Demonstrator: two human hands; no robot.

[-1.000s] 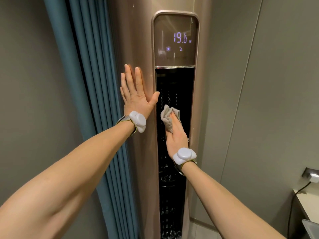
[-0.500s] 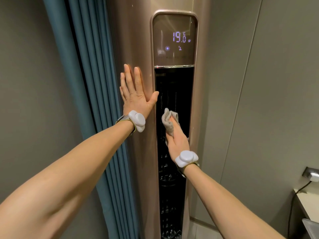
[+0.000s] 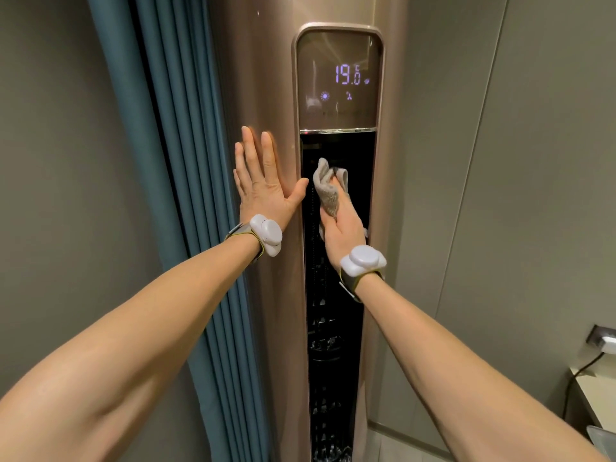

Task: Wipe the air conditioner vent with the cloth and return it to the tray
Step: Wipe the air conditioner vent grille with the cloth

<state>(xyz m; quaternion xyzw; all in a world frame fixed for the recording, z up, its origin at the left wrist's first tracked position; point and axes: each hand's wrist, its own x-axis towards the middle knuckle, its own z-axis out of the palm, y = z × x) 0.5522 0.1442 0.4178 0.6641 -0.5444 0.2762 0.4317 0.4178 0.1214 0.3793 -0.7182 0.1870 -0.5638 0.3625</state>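
Note:
A tall rose-gold air conditioner [image 3: 266,78] stands in front of me with a long, dark vertical vent [image 3: 333,328] under its lit display [image 3: 338,78]. My right hand [image 3: 343,231] is shut on a crumpled grey cloth [image 3: 328,191] and presses it into the upper part of the vent. My left hand [image 3: 263,188] lies flat and open on the casing just left of the vent, fingers pointing up. A corner of a pale tray [image 3: 605,438] shows at the bottom right edge.
Teal curtains [image 3: 173,128] hang close to the unit's left side. Grey wall panels are on the right. A wall socket with a plug [image 3: 601,340] and a cable sits above a light tabletop [image 3: 596,388] at the lower right.
My right hand slid down a little with the cloth, then moved up the vent toward the display. My left hand stayed flat on the casing.

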